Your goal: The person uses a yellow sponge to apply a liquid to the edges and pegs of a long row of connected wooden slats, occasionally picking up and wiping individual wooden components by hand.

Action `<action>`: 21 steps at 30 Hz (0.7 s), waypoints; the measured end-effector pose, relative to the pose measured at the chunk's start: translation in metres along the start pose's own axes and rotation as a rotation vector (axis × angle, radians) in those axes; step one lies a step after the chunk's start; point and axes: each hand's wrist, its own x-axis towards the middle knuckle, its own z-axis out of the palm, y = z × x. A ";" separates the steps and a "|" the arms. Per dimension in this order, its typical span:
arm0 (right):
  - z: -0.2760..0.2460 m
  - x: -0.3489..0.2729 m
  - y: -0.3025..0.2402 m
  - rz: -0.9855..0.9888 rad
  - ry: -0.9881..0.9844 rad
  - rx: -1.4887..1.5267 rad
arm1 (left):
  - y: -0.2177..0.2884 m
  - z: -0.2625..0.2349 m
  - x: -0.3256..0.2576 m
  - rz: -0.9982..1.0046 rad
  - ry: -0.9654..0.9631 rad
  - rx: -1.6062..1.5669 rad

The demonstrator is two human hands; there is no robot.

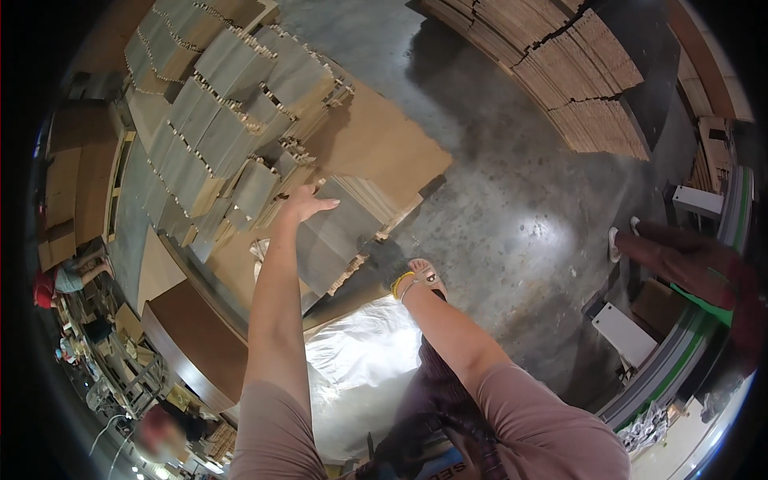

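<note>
The left hand (308, 202) lies flat, fingers spread, on a stack of grey notched panels (344, 232); the right hand (394, 260) grips the stack's near edge. Beyond the left hand, taller piles of panels (232, 104) crowd a brown board (384, 152). Below the hands spreads a shiny plastic sheet (360, 360) on a concrete floor (496, 184).

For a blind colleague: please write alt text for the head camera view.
Seen from above, a person's left hand lies flat on a stack of grey cardboard sheets, while the right hand grasps the stack's near edge. More grey cardboard bundles are piled behind on a concrete floor.
</note>
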 end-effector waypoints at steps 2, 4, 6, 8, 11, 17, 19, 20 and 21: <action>-0.003 0.001 0.004 0.020 -0.042 0.031 | -0.003 0.010 0.006 0.016 -0.034 -0.065; -0.009 -0.005 0.002 0.007 -0.135 0.212 | 0.029 -0.001 -0.006 0.044 -0.133 -0.088; -0.015 0.001 0.021 -0.498 -0.171 -0.103 | 0.042 -0.008 -0.012 0.057 -0.150 -0.068; -0.018 0.004 0.029 -0.464 -0.152 -0.031 | 0.035 0.003 -0.004 0.060 -0.100 -0.009; 0.002 -0.028 0.000 0.071 -0.124 0.348 | 0.008 0.016 -0.005 0.044 -0.057 0.021; -0.022 -0.003 0.025 -0.263 -0.148 0.242 | 0.058 0.011 -0.017 0.028 -0.101 0.110; -0.034 -0.015 0.021 -0.302 -0.169 0.199 | 0.067 0.017 -0.035 0.125 -0.019 0.041; -0.041 -0.022 0.017 -0.343 -0.165 0.131 | 0.073 0.021 -0.047 0.180 0.025 0.006; -0.050 -0.029 0.014 -0.417 -0.136 -0.032 | 0.080 0.024 -0.058 0.207 0.047 0.021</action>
